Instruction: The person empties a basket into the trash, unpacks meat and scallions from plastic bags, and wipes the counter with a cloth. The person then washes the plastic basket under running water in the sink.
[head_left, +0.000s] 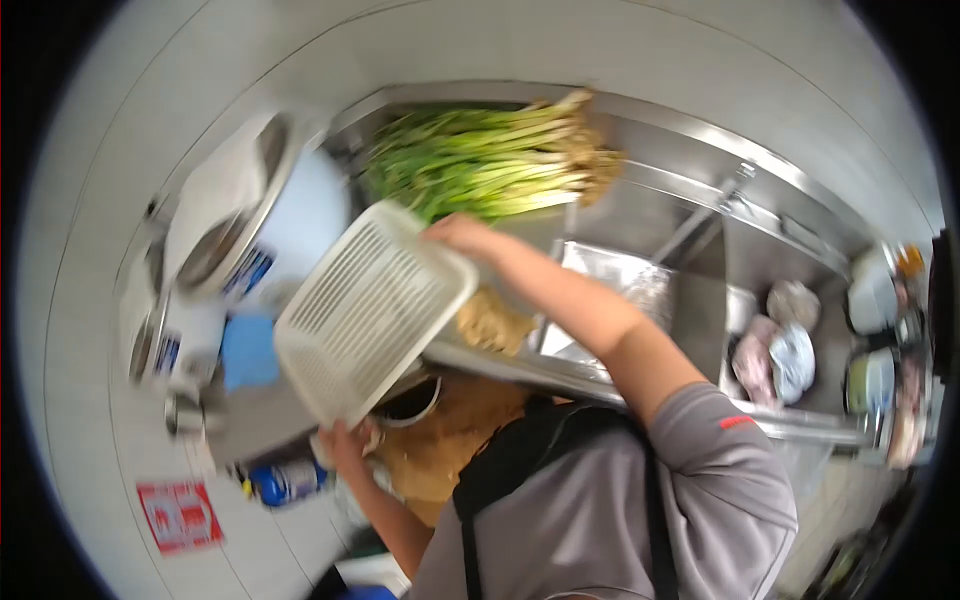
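A white slatted plastic basket hangs tilted between my two hands, over the left end of the sink counter. My right hand is closed on its upper right rim, close to a heap of long green onions. Lower down, my left hand grips the basket's near edge. Just right of the basket, a tan, lumpy pile lies at the counter's front; what it is I cannot tell. A dark-mouthed round container shows partly below the basket.
Large white tubs and a blue item stand at the left. The steel sink has a faucet. Bagged items lie in the right basin. Containers line the far right. A blue bottle is low left.
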